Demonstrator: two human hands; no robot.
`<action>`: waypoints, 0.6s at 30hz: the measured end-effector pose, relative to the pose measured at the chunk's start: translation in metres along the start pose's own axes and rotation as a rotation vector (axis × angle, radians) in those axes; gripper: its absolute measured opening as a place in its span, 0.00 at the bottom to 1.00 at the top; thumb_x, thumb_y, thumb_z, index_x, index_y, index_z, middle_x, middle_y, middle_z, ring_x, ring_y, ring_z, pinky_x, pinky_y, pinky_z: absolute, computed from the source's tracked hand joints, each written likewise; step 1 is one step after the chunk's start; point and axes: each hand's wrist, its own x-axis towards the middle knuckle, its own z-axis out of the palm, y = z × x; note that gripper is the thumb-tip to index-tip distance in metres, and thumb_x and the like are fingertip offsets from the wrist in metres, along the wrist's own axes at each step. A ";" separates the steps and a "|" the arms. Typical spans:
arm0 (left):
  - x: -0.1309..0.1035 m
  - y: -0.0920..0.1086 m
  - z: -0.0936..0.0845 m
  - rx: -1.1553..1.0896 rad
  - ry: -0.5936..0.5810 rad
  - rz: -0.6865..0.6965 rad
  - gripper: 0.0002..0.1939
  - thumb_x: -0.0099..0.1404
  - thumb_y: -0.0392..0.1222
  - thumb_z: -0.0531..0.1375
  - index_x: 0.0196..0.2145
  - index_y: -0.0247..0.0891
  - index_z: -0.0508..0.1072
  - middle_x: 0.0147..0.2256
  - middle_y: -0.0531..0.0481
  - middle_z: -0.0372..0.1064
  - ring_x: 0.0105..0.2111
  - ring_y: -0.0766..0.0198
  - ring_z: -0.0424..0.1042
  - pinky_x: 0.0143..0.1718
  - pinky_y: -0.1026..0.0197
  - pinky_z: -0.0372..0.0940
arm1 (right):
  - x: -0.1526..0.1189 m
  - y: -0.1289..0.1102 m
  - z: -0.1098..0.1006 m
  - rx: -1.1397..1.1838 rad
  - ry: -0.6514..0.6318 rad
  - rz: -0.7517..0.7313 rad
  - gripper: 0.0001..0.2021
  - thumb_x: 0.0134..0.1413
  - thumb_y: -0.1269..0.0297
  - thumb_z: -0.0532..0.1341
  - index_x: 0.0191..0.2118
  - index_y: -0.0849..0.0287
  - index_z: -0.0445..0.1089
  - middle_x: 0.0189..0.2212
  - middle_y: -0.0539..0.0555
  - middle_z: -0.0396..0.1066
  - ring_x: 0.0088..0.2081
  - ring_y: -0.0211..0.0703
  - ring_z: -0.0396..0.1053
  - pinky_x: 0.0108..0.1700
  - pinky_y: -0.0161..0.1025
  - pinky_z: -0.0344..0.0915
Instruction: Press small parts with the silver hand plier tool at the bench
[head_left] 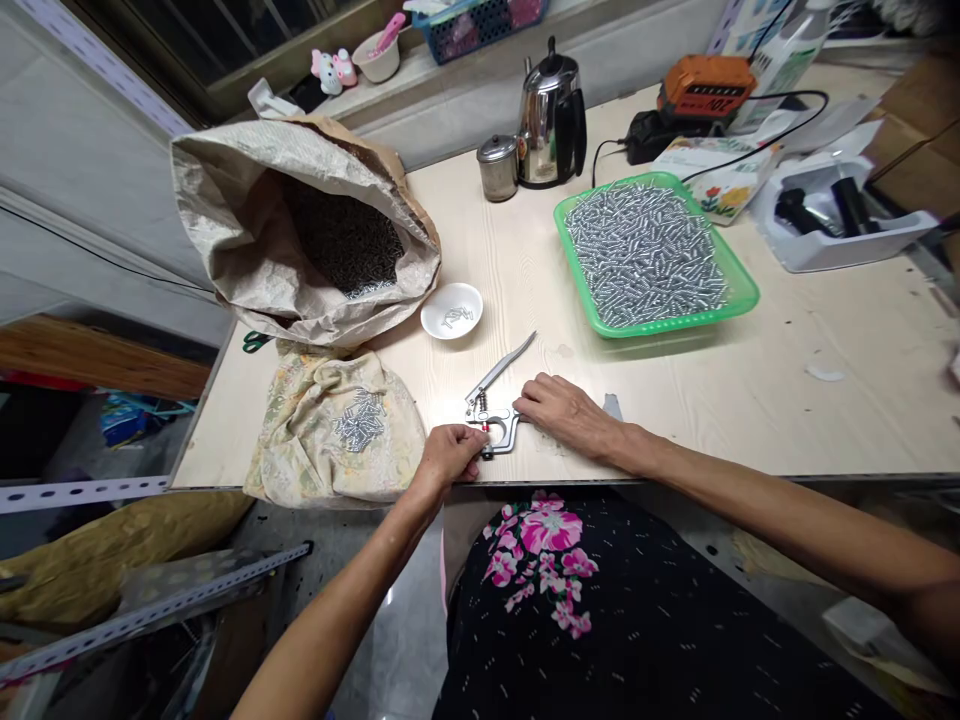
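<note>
Silver hand-press pliers [513, 432] with a spring and a red part at the jaw lie near the table's front edge, one handle raised. My left hand [448, 455] is closed in a pinch at the jaw; whatever its fingertips hold is too small to make out. Around the right end of the pliers, the fingers of my right hand [566, 412] are curled, hiding part of the tool. Left of my hands, a pile of small silver metal pins [360, 420] lies on a patterned cloth [289, 455]. A white bowl [431, 320] behind the pliers holds a few similar pieces.
A green tray [675, 325] heaped with metal pins stands at right. An open woven sack [217, 220] of dark small parts leans at back left. Behind are a kettle [551, 120], a metal canister [497, 170], an orange battery [705, 88] and a white bin [847, 250].
</note>
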 end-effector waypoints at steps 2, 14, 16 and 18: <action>-0.001 0.004 0.000 0.022 -0.007 -0.042 0.09 0.64 0.39 0.60 0.27 0.34 0.69 0.10 0.58 0.59 0.10 0.73 0.56 0.14 0.71 0.50 | 0.001 0.004 -0.004 0.051 -0.028 0.002 0.06 0.65 0.65 0.57 0.38 0.59 0.70 0.37 0.56 0.68 0.40 0.46 0.61 0.39 0.41 0.57; -0.002 0.008 0.001 0.011 0.003 -0.067 0.13 0.64 0.37 0.59 0.23 0.35 0.66 0.10 0.59 0.58 0.10 0.74 0.53 0.14 0.70 0.47 | 0.028 0.053 -0.019 0.064 -0.234 -0.067 0.49 0.43 0.42 0.69 0.65 0.63 0.51 0.61 0.69 0.58 0.63 0.69 0.50 0.61 0.69 0.46; -0.002 0.008 0.002 0.013 0.009 -0.068 0.13 0.64 0.38 0.59 0.22 0.35 0.65 0.09 0.59 0.57 0.10 0.74 0.53 0.14 0.70 0.48 | 0.032 0.053 -0.021 0.059 -0.245 -0.054 0.48 0.43 0.42 0.69 0.64 0.64 0.52 0.58 0.68 0.61 0.59 0.66 0.56 0.60 0.68 0.48; -0.003 0.008 0.002 0.010 0.012 -0.069 0.13 0.64 0.37 0.59 0.22 0.35 0.66 0.10 0.59 0.57 0.10 0.74 0.53 0.14 0.70 0.48 | 0.034 0.050 -0.023 0.050 -0.244 -0.046 0.47 0.43 0.43 0.70 0.62 0.66 0.55 0.55 0.67 0.63 0.55 0.64 0.59 0.59 0.66 0.51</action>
